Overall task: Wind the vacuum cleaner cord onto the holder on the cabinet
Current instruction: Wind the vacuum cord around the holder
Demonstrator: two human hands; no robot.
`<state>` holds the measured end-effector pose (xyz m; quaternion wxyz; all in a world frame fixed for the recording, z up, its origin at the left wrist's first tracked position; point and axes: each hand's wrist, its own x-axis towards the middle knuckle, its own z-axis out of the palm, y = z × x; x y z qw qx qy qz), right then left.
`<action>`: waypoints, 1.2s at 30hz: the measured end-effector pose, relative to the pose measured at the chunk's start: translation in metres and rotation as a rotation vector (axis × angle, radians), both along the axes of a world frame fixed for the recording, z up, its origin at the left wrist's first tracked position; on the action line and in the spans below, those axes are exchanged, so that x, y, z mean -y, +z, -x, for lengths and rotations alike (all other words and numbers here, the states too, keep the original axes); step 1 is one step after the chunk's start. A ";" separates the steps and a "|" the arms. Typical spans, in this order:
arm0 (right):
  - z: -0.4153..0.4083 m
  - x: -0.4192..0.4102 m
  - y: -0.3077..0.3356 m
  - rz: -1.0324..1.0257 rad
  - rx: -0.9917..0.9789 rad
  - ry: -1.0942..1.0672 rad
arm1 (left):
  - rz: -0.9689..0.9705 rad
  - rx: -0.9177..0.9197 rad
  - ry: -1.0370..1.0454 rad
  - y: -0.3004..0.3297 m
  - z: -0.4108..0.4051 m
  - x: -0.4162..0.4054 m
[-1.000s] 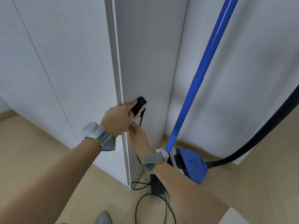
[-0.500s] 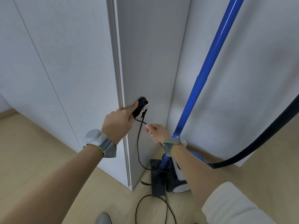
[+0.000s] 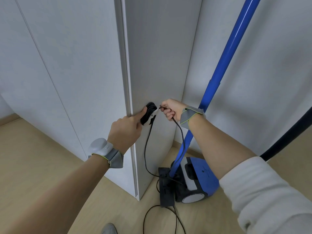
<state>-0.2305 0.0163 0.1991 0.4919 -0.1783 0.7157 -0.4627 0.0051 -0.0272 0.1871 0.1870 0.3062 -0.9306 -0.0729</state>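
A white holder [image 3: 154, 115] is fixed to the grey side panel of the cabinet [image 3: 160, 65], with several black turns of cord wound on it. My left hand [image 3: 125, 127] presses its thumb against the wound coil, fingers curled at the cabinet's edge. My right hand [image 3: 172, 109] grips the black cord [image 3: 181, 132] just right of the holder, level with its top. From the holder one strand hangs in a loop down to the floor; from my right fist another strand drops toward the vacuum.
The blue vacuum cleaner [image 3: 197, 179] stands on the wood floor in the corner, its blue tube [image 3: 226, 65] leaning up the wall and its black floor head [image 3: 166, 188] beside the cabinet. A dark hose [image 3: 290, 132] runs off right. Loose cord [image 3: 160, 217] lies on the floor.
My right hand has risen with the cord from below the holder to level with its top, on the right. The left thumb has stayed on the coil.
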 end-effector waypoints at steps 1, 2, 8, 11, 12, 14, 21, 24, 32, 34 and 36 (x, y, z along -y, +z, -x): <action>-0.001 0.002 0.004 -0.011 -0.011 -0.010 | -0.002 0.000 -0.002 0.000 0.000 -0.001; -0.002 0.005 0.009 -0.021 -0.034 -0.019 | -0.002 -0.001 -0.003 0.002 0.000 0.000; -0.011 0.006 0.038 -0.060 -0.124 -0.039 | -0.017 0.005 -0.008 0.004 -0.001 -0.001; -0.023 0.001 0.047 0.002 -0.090 -0.041 | -0.022 0.004 -0.009 0.006 -0.002 -0.002; -0.027 0.000 0.049 0.038 -0.085 -0.051 | -0.022 0.004 -0.009 0.007 -0.002 -0.003; -0.039 -0.003 0.054 0.126 -0.083 -0.097 | -0.020 0.003 -0.003 0.008 -0.002 -0.004; -0.101 -0.015 0.035 0.319 -0.150 -0.165 | -0.003 0.045 -0.009 0.015 -0.007 -0.007; -0.120 -0.021 0.021 0.385 -0.201 -0.194 | 0.040 0.063 0.004 0.021 -0.009 -0.005; -0.153 -0.026 -0.013 0.349 -0.634 -0.203 | 0.125 -0.096 -0.017 0.031 -0.027 0.003; -0.162 -0.028 -0.019 0.329 -0.722 -0.196 | 0.108 -0.092 -0.035 0.034 -0.027 0.003; -0.170 -0.026 -0.021 0.329 -0.777 -0.220 | 0.067 -0.052 -0.037 0.037 -0.025 0.002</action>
